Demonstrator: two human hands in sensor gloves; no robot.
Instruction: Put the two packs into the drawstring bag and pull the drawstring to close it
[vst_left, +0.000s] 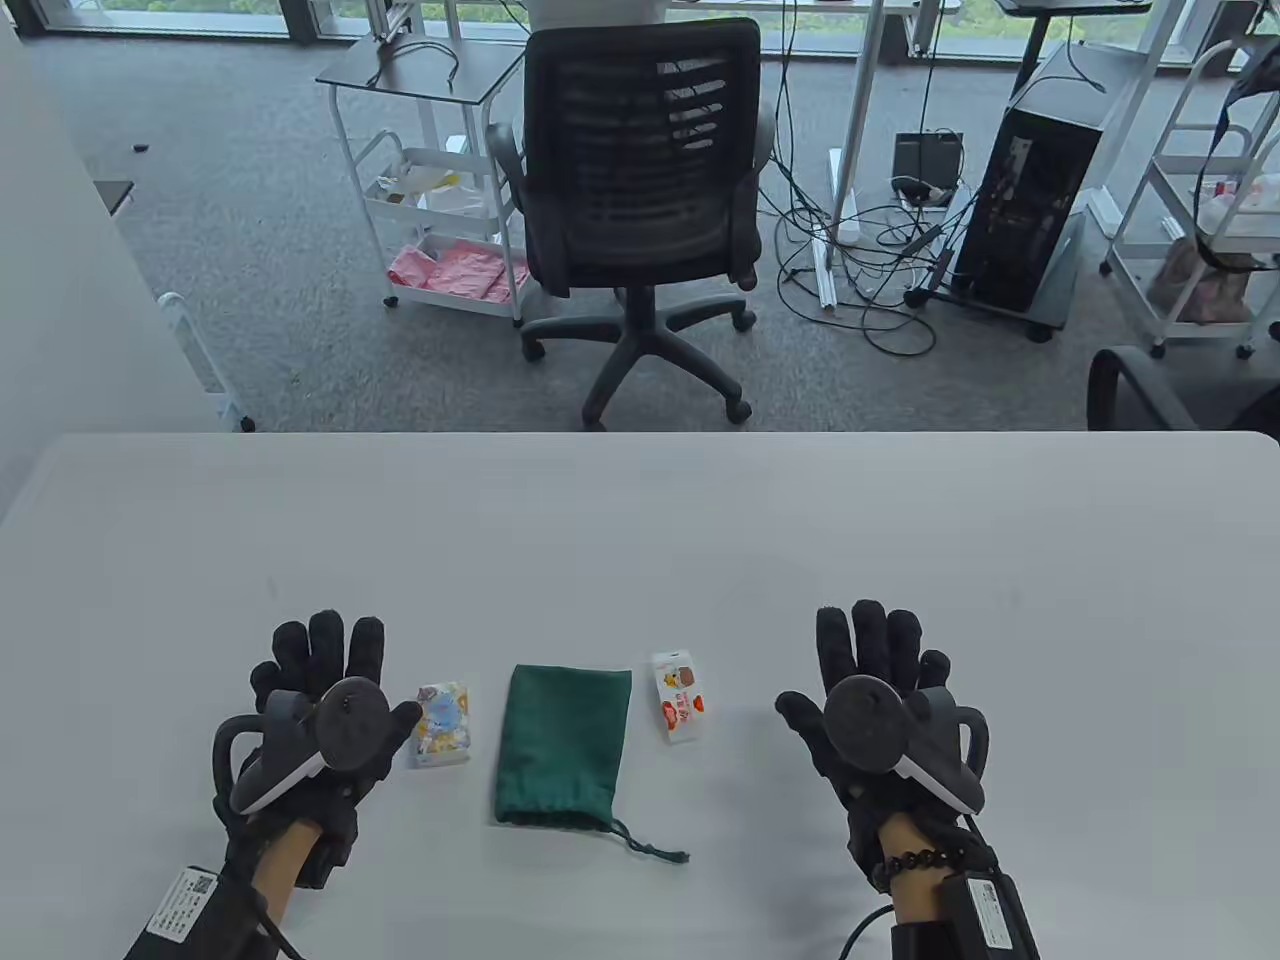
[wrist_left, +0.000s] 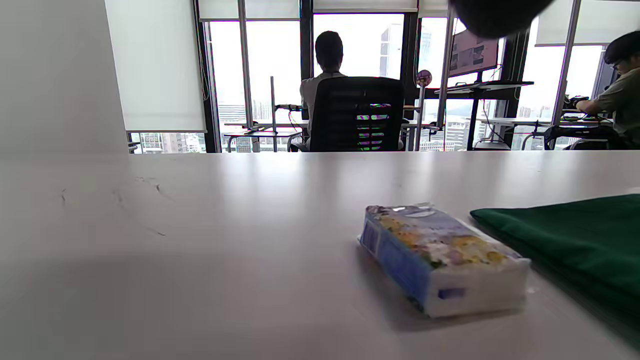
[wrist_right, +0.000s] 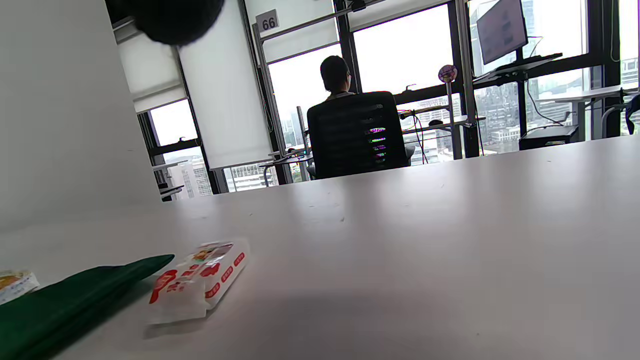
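A dark green drawstring bag (vst_left: 562, 745) lies flat near the front of the white table (vst_left: 640, 520), its cord trailing toward the front edge. A blue-and-yellow tissue pack (vst_left: 443, 724) lies just left of it, also shown in the left wrist view (wrist_left: 440, 257) beside the bag (wrist_left: 575, 240). A white pack with red print (vst_left: 677, 696) lies right of the bag; the right wrist view shows this pack (wrist_right: 197, 282) next to the bag (wrist_right: 70, 300). My left hand (vst_left: 318, 690) rests flat with straight fingers, thumb close to the tissue pack. My right hand (vst_left: 870, 680) lies flat, apart from the red pack.
A black office chair (vst_left: 640, 200) stands beyond the table's far edge. A white cart (vst_left: 430, 190) and a computer tower (vst_left: 1030, 200) with cables stand on the carpet behind. People sit at desks in the background.
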